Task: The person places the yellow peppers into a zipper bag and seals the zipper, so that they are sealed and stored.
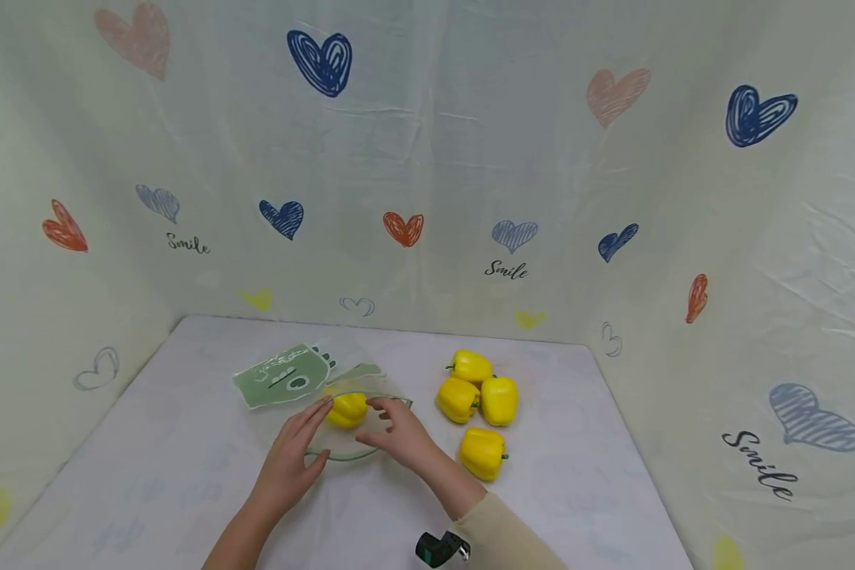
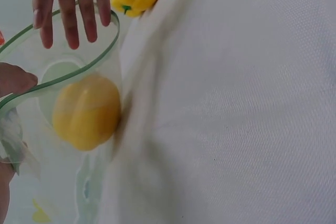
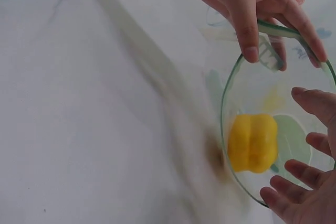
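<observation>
A clear plastic bag [image 1: 342, 439] with a green rim lies with its mouth held wide. Inside it is one yellow bell pepper [image 1: 347, 410], also visible through the plastic in the left wrist view. My left hand [image 1: 288, 461] holds the bag's rim, thumb and fingers spread along it, as the right wrist view shows. At the mouth's right side is my right hand [image 1: 401, 434], its spread fingers [image 3: 299, 174] clear of the pepper and holding nothing. A green flap with a cartoon face [image 1: 285, 378] is at the bag's far left end.
Several yellow bell peppers [image 1: 499, 400] stand right of the bag, one [image 1: 482, 454] nearer me than the others. A small black device [image 1: 438, 549] is beside my right sleeve. White cloth [image 1: 413, 142] with printed hearts hangs around the white table [image 1: 577, 491].
</observation>
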A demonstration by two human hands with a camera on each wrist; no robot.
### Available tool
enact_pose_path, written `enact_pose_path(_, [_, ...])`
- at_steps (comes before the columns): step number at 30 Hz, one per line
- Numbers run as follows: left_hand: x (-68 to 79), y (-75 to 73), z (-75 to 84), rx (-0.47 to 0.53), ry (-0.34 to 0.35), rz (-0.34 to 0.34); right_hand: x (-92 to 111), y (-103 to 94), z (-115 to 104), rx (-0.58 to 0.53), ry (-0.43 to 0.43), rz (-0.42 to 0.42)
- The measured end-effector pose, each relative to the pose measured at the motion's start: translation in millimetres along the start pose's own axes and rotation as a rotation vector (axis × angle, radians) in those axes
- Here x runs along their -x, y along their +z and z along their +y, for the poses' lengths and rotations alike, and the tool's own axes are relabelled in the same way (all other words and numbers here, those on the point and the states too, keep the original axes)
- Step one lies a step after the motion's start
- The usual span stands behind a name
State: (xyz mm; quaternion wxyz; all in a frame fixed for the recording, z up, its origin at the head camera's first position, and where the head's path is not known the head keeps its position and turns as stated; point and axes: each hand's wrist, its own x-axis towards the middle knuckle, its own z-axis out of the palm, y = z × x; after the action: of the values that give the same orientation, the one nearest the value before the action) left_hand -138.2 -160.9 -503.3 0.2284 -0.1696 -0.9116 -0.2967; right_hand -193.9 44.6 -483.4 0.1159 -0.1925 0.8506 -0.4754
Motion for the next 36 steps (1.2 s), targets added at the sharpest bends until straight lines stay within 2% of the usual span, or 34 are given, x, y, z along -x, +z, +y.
enact_pose_path(15, [-3.2, 1.1, -0.6, 0.017, 0.019, 0.025, 33.1, -24.7, 6.5, -0.048, -0.022, 0.054])
enact_pose_path(24, [-2.2, 1.5, -1.5, 0.048, 0.064, 0.065, 54.3, -47.7, 11.0, -0.079, 0.036, 0.073])
enact_pose_path(30, [-0.7, 1.6, -2.0, 0.049, 0.059, 0.064, 65.3, -62.2, 21.2, -0.039, 0.073, 0.124])
enact_pose_path(36, [0.3, 1.5, -2.3, 0.043, 0.053, 0.065, 75.9, -74.3, 33.6, -0.029, 0.072, 0.202])
